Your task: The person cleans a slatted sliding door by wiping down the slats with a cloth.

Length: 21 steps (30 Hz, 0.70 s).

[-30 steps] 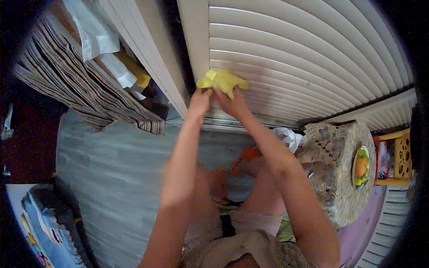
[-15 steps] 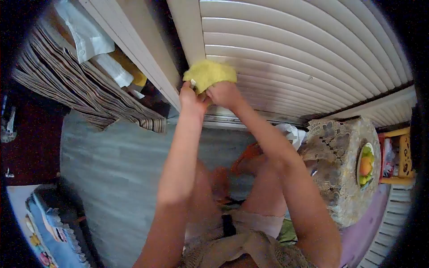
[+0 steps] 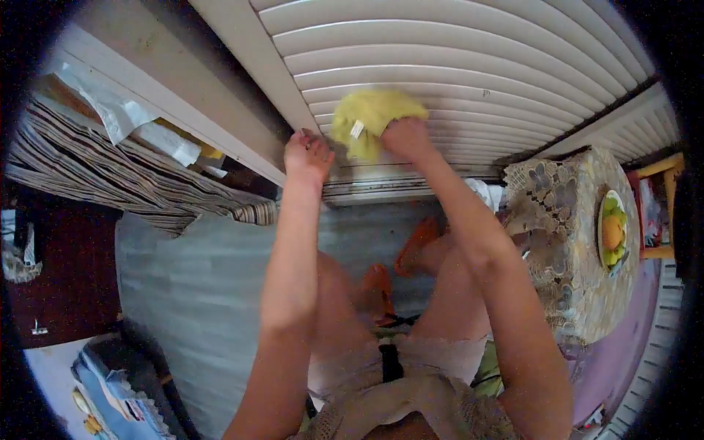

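A fluffy yellow cloth with a small white tag lies against the lower slats of a white louvered door. My right hand is closed on the cloth and presses it to the slats. To the left, my left hand is at the door's side edge near the bottom, its fingers bent around that edge. A gap separates my left hand from the cloth.
A striped curtain and white clothing hang at left beside the door frame. On the right stands a table with a lace cloth, bearing a plate of fruit. My feet rest on the grey floor.
My left hand has let go of the yellow cloth and moved to the door's edge. My right hand has carried the cloth rightward across the slats. The view has shifted.
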Available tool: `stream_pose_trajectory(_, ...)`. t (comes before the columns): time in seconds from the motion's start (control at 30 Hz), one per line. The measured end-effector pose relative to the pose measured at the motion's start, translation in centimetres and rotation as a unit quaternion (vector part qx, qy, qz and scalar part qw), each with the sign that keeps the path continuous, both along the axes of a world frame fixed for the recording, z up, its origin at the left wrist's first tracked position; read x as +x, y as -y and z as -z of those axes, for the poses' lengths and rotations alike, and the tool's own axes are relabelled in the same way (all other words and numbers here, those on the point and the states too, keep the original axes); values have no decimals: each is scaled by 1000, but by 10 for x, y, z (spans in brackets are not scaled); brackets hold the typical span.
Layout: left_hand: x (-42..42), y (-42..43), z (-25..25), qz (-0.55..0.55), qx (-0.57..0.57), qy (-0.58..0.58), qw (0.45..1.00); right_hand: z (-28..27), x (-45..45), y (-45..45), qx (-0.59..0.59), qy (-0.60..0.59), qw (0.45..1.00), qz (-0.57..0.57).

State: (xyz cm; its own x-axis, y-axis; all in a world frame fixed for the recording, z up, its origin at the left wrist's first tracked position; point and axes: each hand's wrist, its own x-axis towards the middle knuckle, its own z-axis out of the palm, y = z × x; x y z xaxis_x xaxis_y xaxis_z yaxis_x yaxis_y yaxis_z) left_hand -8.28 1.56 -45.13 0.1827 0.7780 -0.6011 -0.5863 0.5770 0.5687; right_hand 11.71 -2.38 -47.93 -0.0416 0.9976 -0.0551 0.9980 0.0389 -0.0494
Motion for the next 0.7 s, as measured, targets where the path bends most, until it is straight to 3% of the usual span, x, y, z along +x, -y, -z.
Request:
stream_pose_trajectory(0.03,0,1,1,1,0,1,1000,1,3,-2,0,1,1000,1)
stream_pose_trajectory(0.07,0,1,2,20,2,-4,1000,2,7,-2,244,24,967,-63)
stream_pose_trajectory(0.1,0,2,3,39,5,-8,999,6,9,0,473,46,871,-123)
stream_pose_trajectory(0.13,1,1,8,41,5,-9,999,22,11,3,473,46,872,-120)
stream_pose_trajectory(0.17,3,-1,12,20,-28,11,999,40,8,7,392,28,916,-85)
stream_pose_trajectory(0.23,7,0,12,1,-58,31,998,45,3,16,311,8,949,-46)
stream_pose_trajectory(0.3,13,6,12,13,-76,3,997,45,-1,21,17,-76,992,-99)
stream_pose_trajectory(0.33,13,3,22,15,-73,1,997,56,1,18,19,-78,992,-97)
stream_pose_trajectory(0.4,16,1,33,36,-92,14,995,69,-2,16,181,-84,962,-186)
stream_pose_trajectory(0.47,29,6,33,54,-138,-29,988,68,-10,14,180,-112,961,-179)
stream_pose_trajectory(0.53,39,15,38,135,-77,-65,986,46,-21,17,179,-133,959,-175)
stream_pose_trajectory(0.57,44,13,44,114,-133,27,984,34,-28,22,217,-132,950,-181)
stream_pose_trajectory(0.7,50,17,48,143,-85,124,978,34,-39,26,286,-125,930,-196)
